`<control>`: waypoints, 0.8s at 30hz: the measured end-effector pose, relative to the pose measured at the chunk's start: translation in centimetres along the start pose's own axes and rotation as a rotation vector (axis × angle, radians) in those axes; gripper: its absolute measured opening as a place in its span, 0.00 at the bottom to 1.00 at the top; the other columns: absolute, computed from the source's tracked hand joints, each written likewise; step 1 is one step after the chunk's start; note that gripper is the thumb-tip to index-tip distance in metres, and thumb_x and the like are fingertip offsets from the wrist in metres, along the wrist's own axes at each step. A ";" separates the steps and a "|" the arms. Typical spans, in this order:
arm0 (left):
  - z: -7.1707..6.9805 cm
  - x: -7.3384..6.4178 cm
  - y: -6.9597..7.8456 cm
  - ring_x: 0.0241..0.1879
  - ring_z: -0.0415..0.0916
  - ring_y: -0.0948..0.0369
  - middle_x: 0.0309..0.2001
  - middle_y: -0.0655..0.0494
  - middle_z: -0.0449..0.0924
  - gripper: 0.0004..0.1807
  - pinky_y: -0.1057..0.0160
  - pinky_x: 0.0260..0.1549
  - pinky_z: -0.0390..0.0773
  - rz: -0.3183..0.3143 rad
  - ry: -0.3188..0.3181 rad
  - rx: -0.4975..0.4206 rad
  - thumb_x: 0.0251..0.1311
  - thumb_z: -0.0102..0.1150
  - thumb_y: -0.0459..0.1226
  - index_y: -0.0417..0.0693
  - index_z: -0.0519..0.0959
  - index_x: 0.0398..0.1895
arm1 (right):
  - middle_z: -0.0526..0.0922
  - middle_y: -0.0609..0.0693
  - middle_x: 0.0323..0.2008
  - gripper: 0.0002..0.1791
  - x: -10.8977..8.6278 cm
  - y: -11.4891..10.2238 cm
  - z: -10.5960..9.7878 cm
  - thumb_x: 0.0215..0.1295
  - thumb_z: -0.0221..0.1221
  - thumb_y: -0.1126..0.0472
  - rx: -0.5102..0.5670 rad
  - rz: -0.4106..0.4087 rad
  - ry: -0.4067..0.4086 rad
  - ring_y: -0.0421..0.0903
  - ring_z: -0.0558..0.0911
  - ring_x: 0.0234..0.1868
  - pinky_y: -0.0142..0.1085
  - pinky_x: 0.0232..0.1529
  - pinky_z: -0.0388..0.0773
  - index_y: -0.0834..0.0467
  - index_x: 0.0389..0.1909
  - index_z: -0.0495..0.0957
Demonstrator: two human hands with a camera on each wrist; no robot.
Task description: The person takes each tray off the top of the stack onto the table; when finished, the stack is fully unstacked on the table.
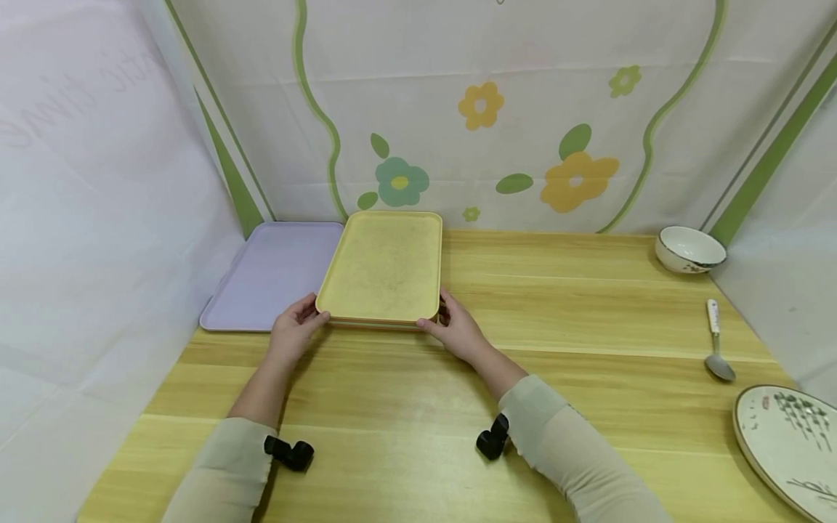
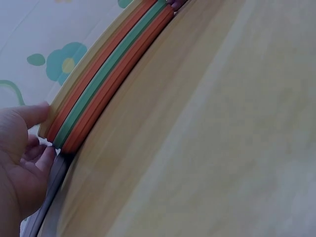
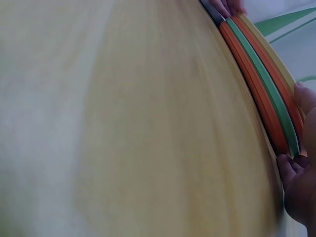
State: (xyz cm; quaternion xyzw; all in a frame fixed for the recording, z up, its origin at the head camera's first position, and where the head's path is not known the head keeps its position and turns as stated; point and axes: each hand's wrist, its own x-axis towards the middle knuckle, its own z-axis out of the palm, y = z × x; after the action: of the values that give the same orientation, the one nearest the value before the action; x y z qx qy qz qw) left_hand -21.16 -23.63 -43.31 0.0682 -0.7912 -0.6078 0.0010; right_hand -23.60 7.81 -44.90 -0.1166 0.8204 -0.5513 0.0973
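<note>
A stack of trays lies at the back of the wooden table, with a yellow tray [image 1: 386,269] on top. Below it the left wrist view shows an orange tray, a green tray [image 2: 94,81] and more orange at the bottom. My left hand [image 1: 294,330] grips the near left corner of the stack, thumb at the yellow rim and fingers curled at the side. At the near right corner, my right hand [image 1: 458,330] holds it the same way. A lilac tray [image 1: 271,272] lies to the left, its right side overlapped by the stack.
A white bowl [image 1: 689,250] stands at the back right of the table [image 1: 405,436]. In front of it lie a spoon [image 1: 716,345] with a white handle and a patterned plate [image 1: 787,443]. Fabric walls with printed flowers [image 1: 480,105] border the back and sides.
</note>
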 end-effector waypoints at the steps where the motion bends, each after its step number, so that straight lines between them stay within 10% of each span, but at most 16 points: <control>1: 0.0 0.1 0.0 0.72 0.61 0.48 0.72 0.36 0.60 0.37 0.80 0.57 0.70 -0.008 0.003 0.009 0.67 0.59 0.37 0.34 0.56 0.74 | 0.64 0.54 0.72 0.49 0.0 0.0 0.0 0.63 0.64 0.46 -0.002 -0.002 0.000 0.53 0.64 0.73 0.48 0.73 0.63 0.50 0.78 0.47; 17: -0.1 0.1 0.1 0.72 0.62 0.50 0.71 0.37 0.62 0.34 0.73 0.62 0.70 -0.009 -0.011 0.069 0.68 0.59 0.40 0.35 0.60 0.72 | 0.50 0.58 0.77 0.47 -0.1 -1.5 -0.4 0.67 0.57 0.39 -0.125 -0.010 0.050 0.59 0.55 0.76 0.56 0.73 0.59 0.51 0.79 0.46; 24: -0.2 -0.1 0.2 0.72 0.60 0.49 0.72 0.39 0.61 0.35 0.58 0.69 0.67 -0.028 -0.021 0.080 0.69 0.56 0.43 0.38 0.59 0.74 | 0.70 0.58 0.65 0.39 0.1 -2.9 -0.6 0.72 0.53 0.44 -0.062 -0.045 0.106 0.56 0.74 0.59 0.49 0.57 0.77 0.54 0.77 0.52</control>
State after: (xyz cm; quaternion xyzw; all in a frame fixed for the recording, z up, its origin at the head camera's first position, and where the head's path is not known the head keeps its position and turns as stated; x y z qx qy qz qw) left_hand -21.07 -23.72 -43.05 0.0732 -0.8139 -0.5761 -0.0184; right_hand -23.64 7.27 -42.03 -0.1086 0.8382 -0.5331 0.0374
